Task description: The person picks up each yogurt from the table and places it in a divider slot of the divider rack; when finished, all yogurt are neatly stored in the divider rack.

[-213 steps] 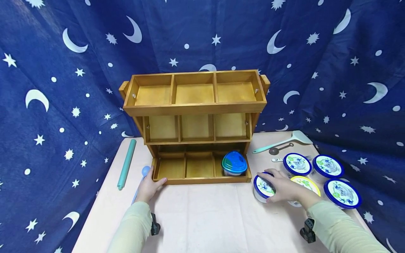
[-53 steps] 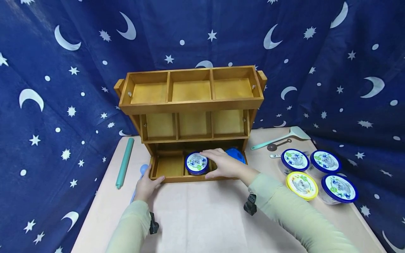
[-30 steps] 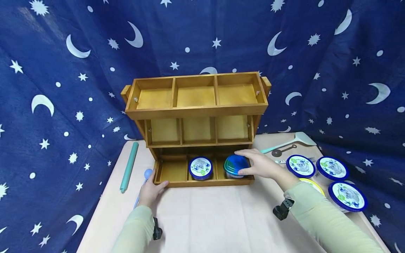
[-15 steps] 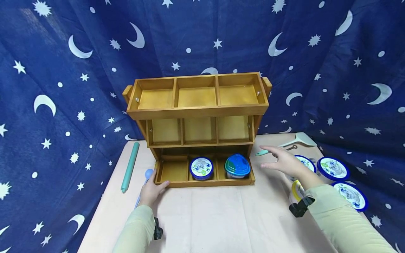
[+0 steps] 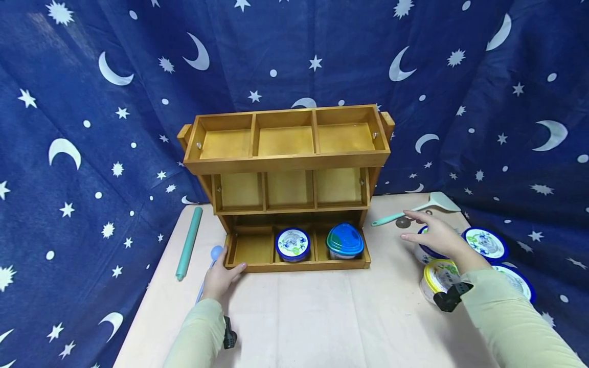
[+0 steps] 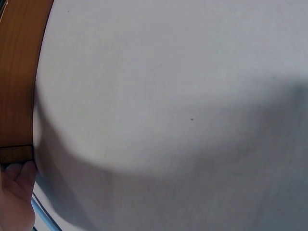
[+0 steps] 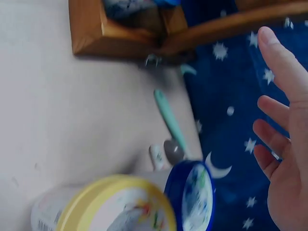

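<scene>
My left hand (image 5: 220, 277) rests at the left front corner of the three-tier wooden box (image 5: 285, 164). Its thumb lies along the front, and its fingers touch the side. Over the blue-lidded tub (image 5: 425, 255) on the right hangs my right hand (image 5: 439, 236), fingers spread and holding nothing. That hand partly hides the tub. Beside it stand a yellow-lidded tub (image 5: 438, 278) and two more blue-lidded tubs (image 5: 484, 244). The lowest tier has a blue-lidded tub (image 5: 292, 245) in its middle compartment and a blue-green-lidded container (image 5: 345, 241) in its right one.
Behind the right hand lie a pale green spatula (image 5: 439, 201) and a dark measuring spoon (image 5: 403, 222). A white handle (image 7: 156, 157) shows in the right wrist view. A teal roll (image 5: 189, 244) and a blue spoon (image 5: 216, 252) lie left of the box. A starry curtain (image 5: 285, 51) hangs behind.
The right hand brought a blue-lidded tub into the middle compartment, let go of it, touched the blue-green-lidded container, then moved right to the remaining tubs. The left hand stayed at the box corner.
</scene>
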The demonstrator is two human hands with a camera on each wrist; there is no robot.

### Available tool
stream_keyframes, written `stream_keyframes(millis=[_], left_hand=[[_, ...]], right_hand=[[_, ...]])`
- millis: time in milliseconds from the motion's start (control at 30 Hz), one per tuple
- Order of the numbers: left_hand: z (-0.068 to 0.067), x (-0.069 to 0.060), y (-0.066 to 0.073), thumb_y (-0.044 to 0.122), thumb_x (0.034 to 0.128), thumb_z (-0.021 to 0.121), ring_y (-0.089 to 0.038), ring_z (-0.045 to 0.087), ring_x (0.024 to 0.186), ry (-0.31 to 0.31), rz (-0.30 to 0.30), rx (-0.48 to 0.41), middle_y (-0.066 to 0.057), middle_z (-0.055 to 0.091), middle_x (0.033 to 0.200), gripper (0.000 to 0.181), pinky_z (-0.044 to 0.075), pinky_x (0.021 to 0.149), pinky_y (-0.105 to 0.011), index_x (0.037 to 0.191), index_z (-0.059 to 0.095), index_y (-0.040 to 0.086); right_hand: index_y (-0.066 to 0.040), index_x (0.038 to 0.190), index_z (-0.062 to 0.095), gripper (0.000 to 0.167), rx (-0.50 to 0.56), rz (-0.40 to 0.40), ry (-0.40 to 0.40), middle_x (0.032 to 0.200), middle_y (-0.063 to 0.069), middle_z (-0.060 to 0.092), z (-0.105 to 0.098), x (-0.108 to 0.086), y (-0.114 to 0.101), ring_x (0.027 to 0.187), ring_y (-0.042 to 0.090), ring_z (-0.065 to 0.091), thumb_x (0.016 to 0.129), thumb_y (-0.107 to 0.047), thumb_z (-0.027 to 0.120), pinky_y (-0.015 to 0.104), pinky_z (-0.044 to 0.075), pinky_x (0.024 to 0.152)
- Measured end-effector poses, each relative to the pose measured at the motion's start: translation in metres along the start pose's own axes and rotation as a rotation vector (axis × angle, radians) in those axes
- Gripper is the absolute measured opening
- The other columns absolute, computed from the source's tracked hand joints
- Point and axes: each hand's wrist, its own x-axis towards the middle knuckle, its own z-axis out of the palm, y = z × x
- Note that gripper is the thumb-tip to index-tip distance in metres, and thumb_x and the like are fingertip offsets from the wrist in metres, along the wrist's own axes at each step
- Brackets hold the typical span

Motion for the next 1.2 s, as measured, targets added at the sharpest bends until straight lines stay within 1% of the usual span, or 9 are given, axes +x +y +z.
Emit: stream_keyframes(millis=[167,300,500,633,733,833,900,1033,1200], left_hand=[[0.000,0.000,0.001,0.057,0.0787,0.066,-0.048,0.042,0.122,-0.003,0.000,-0.001,-0.027,0.037,0.142,0.098,0.035,0.100,-0.056,0.151,0.017,0.014],[0.000,0.000,0.002,0.056,0.0793,0.066,-0.048,0.041,0.122,0.003,-0.002,0.005,-0.027,0.037,0.142,0.097,0.035,0.100,-0.056,0.151,0.017,0.014],[-0.003,-0.004,0.000,0.057,0.0790,0.066,-0.047,0.040,0.123,0.007,-0.017,-0.004,-0.026,0.036,0.142,0.096,0.034,0.100,-0.056,0.151,0.018,0.014],[-0.005,-0.007,-0.002,0.056,0.0795,0.066,-0.047,0.040,0.123,0.003,-0.037,-0.002,-0.027,0.037,0.142,0.096,0.034,0.100,-0.056,0.151,0.017,0.014],[-0.003,-0.007,-0.003,0.057,0.0790,0.065,-0.047,0.041,0.122,0.000,-0.026,-0.004,-0.027,0.037,0.141,0.097,0.035,0.099,-0.055,0.151,0.017,0.014],[-0.001,-0.004,-0.002,0.059,0.0779,0.065,-0.047,0.044,0.120,0.009,-0.003,-0.004,-0.027,0.039,0.140,0.098,0.036,0.099,-0.055,0.151,0.018,0.015],[0.000,-0.003,-0.001,0.059,0.0775,0.066,-0.047,0.045,0.119,0.015,0.002,-0.008,-0.026,0.040,0.140,0.098,0.036,0.099,-0.054,0.151,0.018,0.016],[0.000,-0.001,-0.001,0.060,0.0768,0.066,-0.047,0.045,0.119,0.024,0.007,-0.008,-0.026,0.040,0.140,0.099,0.036,0.099,-0.055,0.151,0.018,0.015],[0.000,-0.001,-0.002,0.062,0.0757,0.065,-0.048,0.044,0.120,0.017,0.005,-0.006,-0.027,0.039,0.140,0.101,0.036,0.098,-0.056,0.151,0.018,0.015]], right_hand=[[-0.001,0.143,0.034,0.094,-0.025,0.060,-0.002,0.138,0.033,0.035,0.000,-0.005,0.021,0.120,0.052,0.037,0.077,-0.062,0.064,0.068,0.032,0.090],[0.000,0.145,0.028,0.098,-0.022,0.099,-0.012,0.142,0.036,0.024,0.001,-0.009,0.037,0.125,0.056,0.026,0.078,-0.061,0.064,0.071,0.025,0.093],[-0.001,0.146,0.025,0.098,0.005,0.139,0.000,0.143,0.038,0.017,0.003,-0.011,0.049,0.129,0.058,0.012,0.078,-0.058,0.066,0.075,0.017,0.093],[-0.001,0.146,0.023,0.098,0.000,0.181,-0.015,0.142,0.038,0.015,0.007,-0.011,0.055,0.128,0.059,0.009,0.079,-0.059,0.065,0.075,0.014,0.093],[0.000,0.146,0.022,0.101,-0.002,0.204,-0.014,0.142,0.039,0.014,0.008,-0.014,0.060,0.127,0.060,0.009,0.078,-0.060,0.064,0.076,0.013,0.093],[0.002,0.146,0.021,0.103,-0.012,0.215,-0.001,0.142,0.040,0.011,0.009,-0.017,0.065,0.126,0.062,0.007,0.077,-0.061,0.065,0.076,0.014,0.092],[0.002,0.146,0.021,0.104,-0.026,0.218,0.005,0.141,0.040,0.011,0.010,-0.017,0.068,0.125,0.063,0.008,0.076,-0.061,0.065,0.077,0.015,0.091],[0.001,0.147,0.018,0.107,-0.036,0.236,-0.010,0.140,0.041,0.010,0.012,-0.015,0.071,0.124,0.064,0.010,0.075,-0.062,0.066,0.077,0.017,0.090],[-0.001,0.147,0.017,0.107,-0.047,0.248,-0.034,0.140,0.042,0.010,0.015,-0.014,0.078,0.122,0.065,0.011,0.075,-0.062,0.066,0.078,0.019,0.088]])
